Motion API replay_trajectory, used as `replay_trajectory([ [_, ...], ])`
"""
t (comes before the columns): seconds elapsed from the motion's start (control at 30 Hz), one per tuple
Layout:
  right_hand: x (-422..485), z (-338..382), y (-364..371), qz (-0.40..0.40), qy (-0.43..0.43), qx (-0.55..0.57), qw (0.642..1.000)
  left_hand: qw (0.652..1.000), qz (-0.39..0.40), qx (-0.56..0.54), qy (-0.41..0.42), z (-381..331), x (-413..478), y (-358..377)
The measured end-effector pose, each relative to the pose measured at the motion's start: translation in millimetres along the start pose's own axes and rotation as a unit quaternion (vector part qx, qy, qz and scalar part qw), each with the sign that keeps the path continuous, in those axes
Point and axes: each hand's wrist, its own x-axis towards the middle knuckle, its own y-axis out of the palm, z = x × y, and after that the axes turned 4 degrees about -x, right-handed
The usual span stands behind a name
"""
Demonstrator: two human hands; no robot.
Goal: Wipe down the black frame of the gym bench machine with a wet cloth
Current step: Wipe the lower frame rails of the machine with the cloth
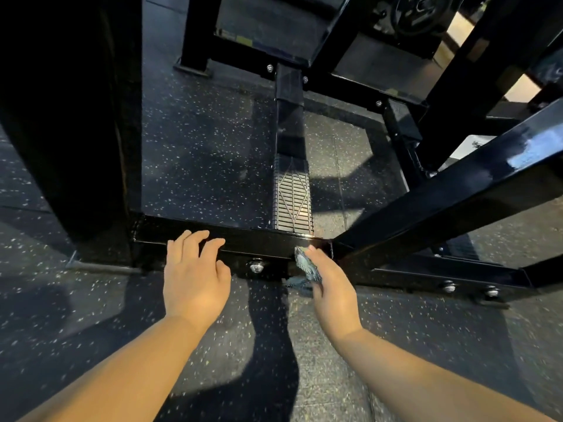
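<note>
cloth [306, 264]: small, crumpled, blue-grey, looks damp; pinched in right hand [330, 289] and pressed to front face of base crossbar [237, 243], close to its right end.
right hand fingers [315, 254]: curled narrow round the cloth, holding it against the metal.
left hand [193, 274]: relaxed, fingers spread wide, holding nothing; fingertips resting on or just above top edge of same crossbar, left of the bolt [256, 266]; contact not certain.
key relation: unwiped run of crossbar lies to the left of the cloth; long axis of crossbar runs left to right across the view; right hand nearer to the work, left hand lying in the likely wipe path.
judged next move: sweep leftward along the bar, over the bolt head; left hand likely needs to clear first.
frame material: square-section steel tube, glossy black paint, sharp highlights; front face in shadow, wetness hard to judge.
diagonal beam [457, 190]: same black tube, rising to the right from the corner beside the cloth; streaky sheen on top face.
centre rail [291, 132]: runs away from the crossbar, carrying a ribbed foot plate [292, 202] with diamond pattern.
floor [198, 166]: dark rubber with pale flecks.
risk: cloth may snag on bolt head.
</note>
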Motion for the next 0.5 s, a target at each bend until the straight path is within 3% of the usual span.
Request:
replay_trajectory([
  [0.1, -35, 12, 6, -0.019, 0.227, 0.190, 0.955, 0.999, 0.021, -0.005, 0.046, -2, 5, -1],
  [0.17, -43, 18, 16, -0.065, 0.387, 0.291, 0.873, 0.998, 0.032, -0.006, 0.053, -3, 7, -1],
  [0.23, -33, 26, 24, -0.123, 0.492, 0.398, 0.765, 0.998, 0.044, 0.002, 0.051, -3, 7, 0],
  [0.3, -3, 38, 32, -0.153, 0.500, 0.527, 0.670, 0.997, 0.055, 0.009, 0.054, -2, 7, 1],
  [0.37, 32, 60, 45, -0.134, 0.476, 0.616, 0.613, 0.996, 0.065, 0.003, 0.055, 1, 8, -2],
  [0.5, 60, 88, 72, -0.126, 0.504, 0.612, 0.597, 0.993, 0.088, -0.007, 0.078, 8, 9, -7],
])
